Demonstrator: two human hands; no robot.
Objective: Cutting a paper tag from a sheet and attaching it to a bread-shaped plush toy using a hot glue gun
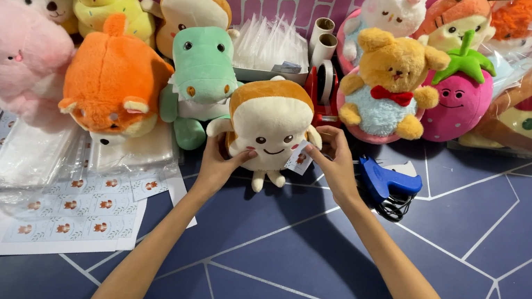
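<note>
Toast plush (269, 125) stood upright on the blue table (404, 261), in front of a row of other plush toys (115, 78); we steadied it so its face stayed toward us. Our left hand (221, 164) gripped its lower side. Our right hand (332, 156) pinched its small paper tag (298, 161). Blue tagging gun (384, 180) lay just beside our right hand.

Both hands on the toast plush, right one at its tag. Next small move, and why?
Probably steady the toast plush with the left hand while the right hand pulls the small tag clear of its side: fingers already pinch it, and the blue tagging gun lies just beside that hand.
</note>
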